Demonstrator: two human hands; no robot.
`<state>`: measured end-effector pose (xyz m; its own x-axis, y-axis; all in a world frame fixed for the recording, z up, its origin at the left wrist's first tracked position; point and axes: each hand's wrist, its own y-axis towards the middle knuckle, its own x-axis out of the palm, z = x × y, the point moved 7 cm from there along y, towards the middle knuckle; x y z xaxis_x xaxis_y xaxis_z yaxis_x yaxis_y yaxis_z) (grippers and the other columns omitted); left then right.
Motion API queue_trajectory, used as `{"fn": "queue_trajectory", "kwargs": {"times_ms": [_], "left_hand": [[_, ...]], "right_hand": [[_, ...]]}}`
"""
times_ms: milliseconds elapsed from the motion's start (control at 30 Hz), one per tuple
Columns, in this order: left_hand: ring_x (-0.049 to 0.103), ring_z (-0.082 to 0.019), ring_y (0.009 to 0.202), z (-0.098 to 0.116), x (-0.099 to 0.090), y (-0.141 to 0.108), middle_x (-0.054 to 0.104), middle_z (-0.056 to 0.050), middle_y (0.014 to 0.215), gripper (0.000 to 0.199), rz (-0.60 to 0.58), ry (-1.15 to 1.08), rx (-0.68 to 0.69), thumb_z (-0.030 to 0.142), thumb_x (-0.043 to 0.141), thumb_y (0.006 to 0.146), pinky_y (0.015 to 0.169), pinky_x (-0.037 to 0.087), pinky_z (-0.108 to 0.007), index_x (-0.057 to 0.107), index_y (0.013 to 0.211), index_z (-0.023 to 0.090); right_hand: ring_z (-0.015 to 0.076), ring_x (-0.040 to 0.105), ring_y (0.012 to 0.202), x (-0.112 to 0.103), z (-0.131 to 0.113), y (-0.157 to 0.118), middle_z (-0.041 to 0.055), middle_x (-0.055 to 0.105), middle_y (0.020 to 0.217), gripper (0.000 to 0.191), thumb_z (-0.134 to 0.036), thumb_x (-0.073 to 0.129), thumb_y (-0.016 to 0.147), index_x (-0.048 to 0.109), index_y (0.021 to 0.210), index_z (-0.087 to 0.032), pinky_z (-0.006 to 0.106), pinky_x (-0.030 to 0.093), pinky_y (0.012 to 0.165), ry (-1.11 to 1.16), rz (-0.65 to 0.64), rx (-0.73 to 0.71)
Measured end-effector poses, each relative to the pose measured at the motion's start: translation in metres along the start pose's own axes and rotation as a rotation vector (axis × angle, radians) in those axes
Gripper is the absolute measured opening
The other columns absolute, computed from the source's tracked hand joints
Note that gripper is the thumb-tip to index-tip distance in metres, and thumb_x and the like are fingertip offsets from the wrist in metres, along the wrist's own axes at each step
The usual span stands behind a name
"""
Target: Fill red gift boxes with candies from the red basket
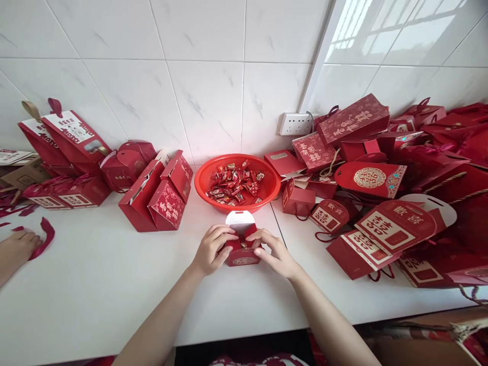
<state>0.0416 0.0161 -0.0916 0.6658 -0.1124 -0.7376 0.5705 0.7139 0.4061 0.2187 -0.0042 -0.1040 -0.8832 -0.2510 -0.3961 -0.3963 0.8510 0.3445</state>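
A small red box (pixel 243 259) stands on the white table in front of me, its white-lined lid flap (pixel 240 218) raised at the back. Something small and gold shows inside it. My left hand (pixel 216 248) grips the box's left side, fingers at the side flap. On the right side, my right hand (pixel 275 251) holds the other flap between thumb and fingers. Just behind the box is a red plastic basket (pixel 200 179) with many wrapped candies (pixel 238 183) in it.
Red gift boxes (pixel 168 203) stand left of the basket, with more (pixel 72 193) farther left. A large pile of boxes (pixel 369 178) fills the right. Another person's hand (pixel 21 249) holds a red ribbon (pixel 48 236) at far left. A power strip (pixel 296 124) is at the tiled wall.
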Motion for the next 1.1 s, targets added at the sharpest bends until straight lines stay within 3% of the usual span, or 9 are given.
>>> {"fn": "queue_trajectory", "kwargs": {"times_ms": [100,200,300,367,533,600,733,867,1100], "left_hand": [[0.053,-0.027,0.121,-0.001,0.0,-0.003,0.062,-0.013,0.12,0.027,0.106,0.032,-0.078,0.03,0.044,0.095,0.106,0.044,-0.044,0.069,0.1,0.021],[0.042,-0.03,0.137,-0.005,-0.001,-0.008,0.045,-0.014,0.145,0.021,0.259,-0.033,-0.193,0.031,0.047,0.093,0.112,0.039,-0.048,0.062,0.101,0.02],[0.043,-0.028,0.138,-0.014,0.01,-0.009,0.037,-0.016,0.153,0.045,0.302,-0.31,-0.273,0.033,0.044,0.093,0.11,0.042,-0.048,0.036,0.137,0.023],[0.05,-0.026,0.132,-0.017,0.016,-0.008,0.041,-0.016,0.149,0.064,0.329,-0.458,-0.252,0.034,0.046,0.093,0.108,0.045,-0.047,0.017,0.149,0.025],[0.059,-0.026,0.117,-0.015,0.012,-0.014,0.035,-0.018,0.151,0.079,0.481,-0.533,-0.135,0.03,0.056,0.09,0.099,0.051,-0.045,0.012,0.156,0.028],[0.06,-0.025,0.114,-0.01,0.01,-0.016,0.039,-0.018,0.148,0.076,0.47,-0.478,-0.096,0.028,0.055,0.091,0.099,0.05,-0.045,0.015,0.156,0.026],[0.053,-0.029,0.123,0.002,0.009,-0.017,0.051,-0.015,0.137,0.047,0.338,-0.23,0.036,0.032,0.044,0.097,0.107,0.044,-0.049,0.048,0.143,0.022],[0.045,-0.034,0.132,0.001,0.014,-0.016,0.048,-0.016,0.139,0.053,0.2,-0.196,0.115,0.053,0.044,0.095,0.112,0.036,-0.054,0.058,0.134,0.019],[0.055,-0.029,0.122,-0.028,0.021,-0.012,0.06,-0.012,0.128,0.035,0.223,-0.544,-0.184,0.041,0.058,0.091,0.109,0.041,-0.046,0.067,0.118,0.02]], "right_hand": [[0.0238,0.064,0.097,0.003,0.005,0.001,0.0089,0.065,0.106,0.026,-0.045,0.046,0.1,0.06,0.111,-0.026,0.041,0.052,0.091,0.029,0.138,0.074],[0.0256,0.054,0.125,0.003,0.004,0.001,0.0123,0.054,0.133,0.032,-0.04,0.055,0.096,0.052,0.124,-0.026,0.041,0.047,0.105,0.066,0.281,0.054],[0.0271,0.034,0.144,0.008,0.014,0.003,0.0126,0.032,0.156,0.054,-0.039,0.059,0.092,0.039,0.141,-0.027,0.043,0.041,0.112,0.165,0.289,0.105],[0.027,0.033,0.145,0.015,0.025,0.006,0.011,0.032,0.157,0.061,-0.038,0.059,0.092,0.034,0.146,-0.029,0.046,0.038,0.114,0.291,0.248,0.155],[0.0254,0.039,0.141,0.023,0.04,0.007,0.0066,0.039,0.154,0.063,-0.036,0.064,0.089,0.037,0.145,-0.032,0.047,0.033,0.117,0.486,0.253,0.152],[0.025,0.048,0.133,0.024,0.04,0.006,0.0069,0.044,0.149,0.058,-0.036,0.066,0.089,0.042,0.141,-0.031,0.046,0.039,0.113,0.489,0.249,0.13],[0.0244,0.054,0.125,0.02,0.036,0.001,0.008,0.049,0.142,0.041,-0.039,0.069,0.087,0.055,0.124,-0.029,0.043,0.044,0.108,0.413,0.253,0.063],[0.0262,0.046,0.135,0.018,0.034,0.0,0.01,0.046,0.145,0.025,-0.042,0.067,0.089,0.064,0.109,-0.026,0.044,0.039,0.111,0.284,0.236,0.018],[0.0253,0.04,0.14,0.015,0.032,0.004,0.0103,0.05,0.139,0.021,-0.042,0.06,0.094,0.07,0.104,-0.026,0.044,0.031,0.116,0.199,0.201,0.017]]}}
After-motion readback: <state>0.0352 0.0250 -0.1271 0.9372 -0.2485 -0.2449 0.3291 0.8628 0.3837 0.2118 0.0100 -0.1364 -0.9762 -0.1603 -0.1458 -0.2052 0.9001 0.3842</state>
